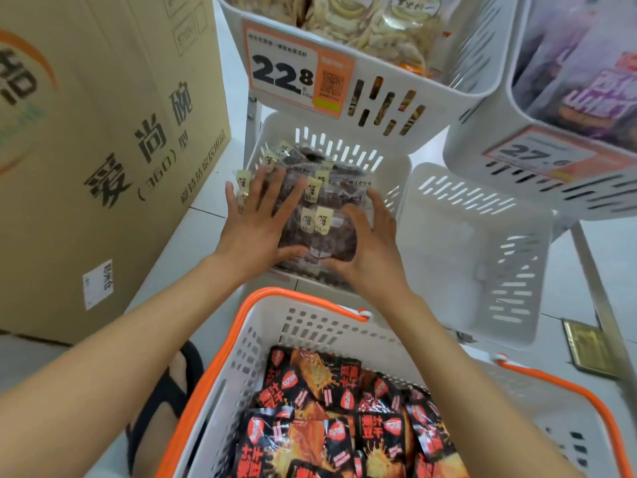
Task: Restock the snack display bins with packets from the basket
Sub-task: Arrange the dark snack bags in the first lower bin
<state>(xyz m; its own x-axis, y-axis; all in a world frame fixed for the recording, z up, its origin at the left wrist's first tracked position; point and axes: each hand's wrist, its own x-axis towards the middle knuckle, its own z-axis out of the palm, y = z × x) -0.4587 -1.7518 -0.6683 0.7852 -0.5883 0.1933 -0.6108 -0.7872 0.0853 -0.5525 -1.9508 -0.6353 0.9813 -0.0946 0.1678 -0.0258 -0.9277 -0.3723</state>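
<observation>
A white basket (303, 326) with orange handles stands at the bottom, holding several black-and-orange snack packets (344, 415). Above it a low white display bin (348, 150) is filled with clear packets of dark brown snacks (327, 215). My left hand (256, 222) lies flat with spread fingers on the left side of those packets. My right hand (370, 250) presses the right side of the same pile, fingers relaxed and slightly bent.
An empty white bin (472, 243) sits right of the filled one. Upper bins hold pale chip packets (365, 25) with a 22.8 price tag (293, 72), and purple packets (579, 74). A large cardboard box (96, 139) stands at left. A sandalled foot (172, 391) is beside the basket.
</observation>
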